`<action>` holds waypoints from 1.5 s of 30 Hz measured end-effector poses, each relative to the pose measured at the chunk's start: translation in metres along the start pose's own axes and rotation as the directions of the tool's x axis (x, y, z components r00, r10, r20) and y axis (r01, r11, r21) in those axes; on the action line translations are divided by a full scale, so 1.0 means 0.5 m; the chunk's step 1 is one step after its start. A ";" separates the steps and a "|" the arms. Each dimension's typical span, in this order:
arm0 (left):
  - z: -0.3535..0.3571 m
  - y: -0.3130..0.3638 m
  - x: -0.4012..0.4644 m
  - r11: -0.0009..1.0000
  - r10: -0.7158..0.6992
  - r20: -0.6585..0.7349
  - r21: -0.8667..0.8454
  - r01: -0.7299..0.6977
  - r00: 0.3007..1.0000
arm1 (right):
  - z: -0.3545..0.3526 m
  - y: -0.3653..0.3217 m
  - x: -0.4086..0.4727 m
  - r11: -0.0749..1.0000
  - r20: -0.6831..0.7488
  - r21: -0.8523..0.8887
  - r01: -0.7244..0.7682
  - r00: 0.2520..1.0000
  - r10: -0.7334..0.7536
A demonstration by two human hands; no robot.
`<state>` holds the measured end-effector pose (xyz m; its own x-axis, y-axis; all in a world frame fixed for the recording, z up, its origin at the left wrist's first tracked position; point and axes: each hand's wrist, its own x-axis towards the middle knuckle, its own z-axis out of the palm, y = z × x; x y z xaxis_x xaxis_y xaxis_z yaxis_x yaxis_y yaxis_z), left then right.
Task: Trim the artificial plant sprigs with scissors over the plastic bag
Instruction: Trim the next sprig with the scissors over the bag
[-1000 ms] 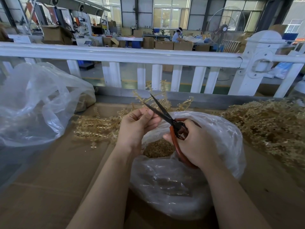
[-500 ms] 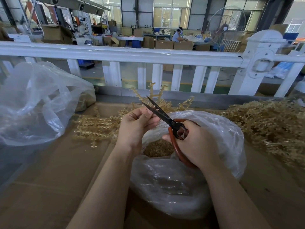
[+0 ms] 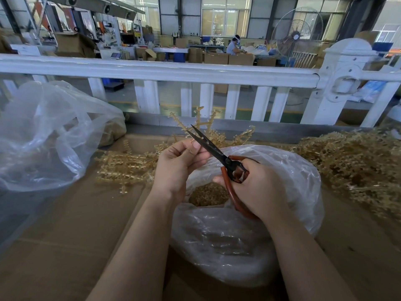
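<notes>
My left hand [image 3: 176,166] pinches a tan plastic plant sprig [image 3: 208,124] that fans up and away over the table's far edge. My right hand [image 3: 258,190] grips scissors [image 3: 217,154] with black blades and orange-brown handles. The blades stand slightly apart, their tips at the sprig's stem just above my left thumb. Below both hands lies a clear plastic bag [image 3: 288,183], its mouth showing a heap of tan trimmings [image 3: 208,194].
Loose sprigs [image 3: 128,166] lie left of my left hand, and a big pile of them [image 3: 355,161] fills the right side. Another clear bag [image 3: 43,137] bulges at far left. A white railing [image 3: 173,71] borders the cardboard-covered table [image 3: 76,224].
The sprig has risen and spread higher above the far edge. The scissor blades have narrowed from wide apart to nearly together at the stem. Both hands stayed over the bag.
</notes>
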<state>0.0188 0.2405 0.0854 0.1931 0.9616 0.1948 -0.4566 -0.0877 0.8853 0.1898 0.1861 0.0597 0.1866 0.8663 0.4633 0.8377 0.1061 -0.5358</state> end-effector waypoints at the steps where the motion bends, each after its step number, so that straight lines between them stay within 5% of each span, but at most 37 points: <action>1: 0.000 0.000 0.000 1.000 0.001 -0.003 0.001 -0.001 1.000 | 0.001 0.001 0.000 1.000 0.002 0.010 -0.009 1.000 0.009; 11: 0.005 0.001 -0.006 0.993 0.040 0.011 0.107 -0.041 0.999 | -0.007 -0.007 -0.001 0.994 -0.071 -0.102 0.036 0.997 -0.044; 29: 0.006 0.002 -0.005 0.996 0.032 0.015 0.085 -0.033 0.999 | -0.004 -0.002 -0.001 1.000 -0.010 -0.005 -0.006 1.000 0.006; 45: 0.013 -0.005 -0.011 0.944 0.108 0.125 0.299 -0.142 0.986 | -0.019 -0.010 -0.003 0.992 -0.042 -0.108 0.067 0.997 -0.072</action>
<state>0.0244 0.2338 0.0847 0.2499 0.9062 0.3410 -0.1986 -0.2968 0.9341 0.1902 0.1795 0.0685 0.1475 0.8349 0.5303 0.8990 0.1104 -0.4239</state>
